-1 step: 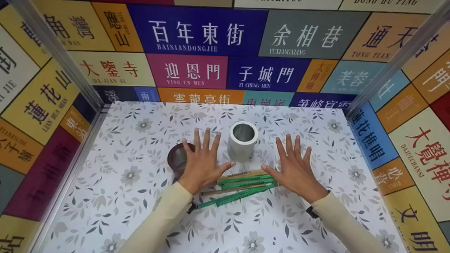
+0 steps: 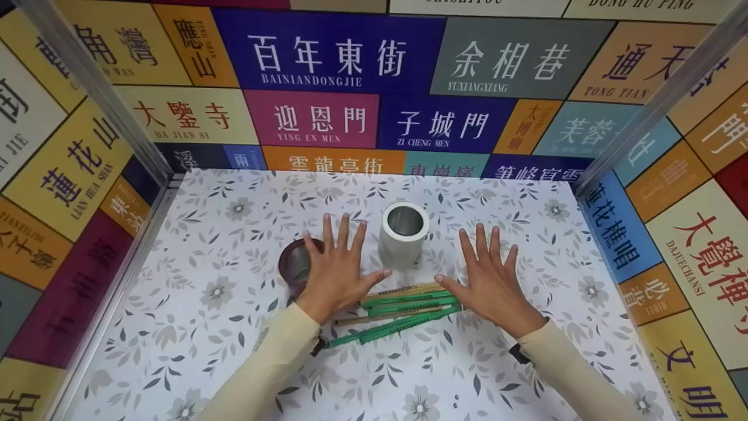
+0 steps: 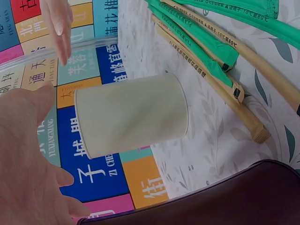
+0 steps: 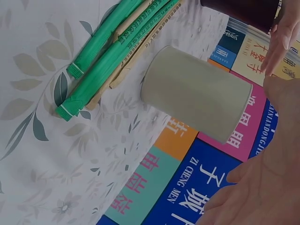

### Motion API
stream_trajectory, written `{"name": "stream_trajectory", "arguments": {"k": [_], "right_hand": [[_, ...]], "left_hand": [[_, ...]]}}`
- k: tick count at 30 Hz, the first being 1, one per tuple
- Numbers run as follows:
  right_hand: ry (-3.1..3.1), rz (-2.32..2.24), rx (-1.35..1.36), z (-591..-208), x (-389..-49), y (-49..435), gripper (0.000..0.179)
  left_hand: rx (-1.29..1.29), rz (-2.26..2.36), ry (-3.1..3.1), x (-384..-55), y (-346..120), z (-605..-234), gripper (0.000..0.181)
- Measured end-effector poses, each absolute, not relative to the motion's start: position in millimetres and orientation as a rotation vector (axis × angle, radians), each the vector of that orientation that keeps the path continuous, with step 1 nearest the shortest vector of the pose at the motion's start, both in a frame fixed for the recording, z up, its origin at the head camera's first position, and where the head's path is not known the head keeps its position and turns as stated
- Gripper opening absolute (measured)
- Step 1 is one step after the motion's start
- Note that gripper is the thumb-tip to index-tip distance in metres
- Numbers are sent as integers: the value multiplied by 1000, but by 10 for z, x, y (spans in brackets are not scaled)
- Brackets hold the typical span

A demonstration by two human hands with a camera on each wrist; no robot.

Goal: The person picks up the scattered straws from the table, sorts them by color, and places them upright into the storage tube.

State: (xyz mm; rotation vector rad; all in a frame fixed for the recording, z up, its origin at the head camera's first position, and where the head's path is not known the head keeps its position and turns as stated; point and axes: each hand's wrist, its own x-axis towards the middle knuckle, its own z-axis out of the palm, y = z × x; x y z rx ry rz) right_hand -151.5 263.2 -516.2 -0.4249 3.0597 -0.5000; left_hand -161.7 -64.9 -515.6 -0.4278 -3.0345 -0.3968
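Note:
My left hand [image 2: 336, 269] is held flat with its fingers spread, palm down. In the head view it overlaps the right side of a dark red round cup [image 2: 285, 272]. To the right, my right hand [image 2: 494, 280] is spread in the same way and holds nothing. A pale grey-white open cylinder [image 2: 399, 251] with a metallic inside stands upright between the hands. In front of it lies a loose bunch of slim printed packets, some green [image 2: 403, 328] and some brown [image 2: 362, 319]. The right thumb overlaps the bunch's right end in the head view.
A white tabletop [image 2: 222, 345] with a grey leaf and flower print lies under everything. Colourful panels with large characters [image 2: 327, 52] stand at the back and both sides. Clear corner posts [image 2: 619, 126] rise at the back left and right.

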Motion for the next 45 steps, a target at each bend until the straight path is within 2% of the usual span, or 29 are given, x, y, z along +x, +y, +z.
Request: {"name": "stream_trajectory", "arguments": {"k": [16, 22, 30, 36, 45], "right_hand": [[3031, -481, -426, -5252, -1485, 2664, 111], [3050, -769, -481, -5351, -1420, 2653, 91], [3083, -963, -772, -5572, -1302, 2606, 56], [3063, -960, -920, -5725, -1245, 2557, 52], [3001, -965, -948, -5882, -1178, 2514, 45]], "left_hand": [[-468, -470, -3019, -1615, -775, -5032, 109], [-490, -554, -2903, -1577, -884, -5040, 101], [-472, -618, -2770, -1512, -1062, -5126, 96], [-447, -703, -2677, -1445, -1250, -5203, 93], [-486, -841, -2509, -1343, -1445, -5349, 96]]}}
